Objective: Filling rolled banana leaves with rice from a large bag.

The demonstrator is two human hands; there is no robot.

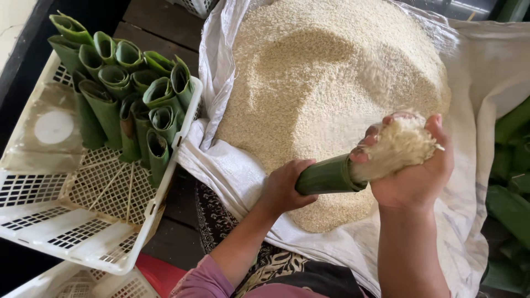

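While the left hand (284, 190) grips the lower end of a rolled green leaf tube (327, 176), fingers wrapped fully round it, the tube lies nearly level just right of frame centre, its open mouth turned right; the right hand (414, 165) is cupped at that mouth, fingers curled about a heap of white rice grains (400, 144), some grains touching the tube's rim; both hands hover over the lower edge of a large mound of rice (326, 94) filling the upper centre; the mound rests on a white woven sack (232, 171) spread open; at upper left, a white plastic crate (83, 221) tilts, holding a cluster of rolled leaf tubes (130, 99) with open ends up; more green leaf rolls (510, 209) at the right edge, partly out of view.
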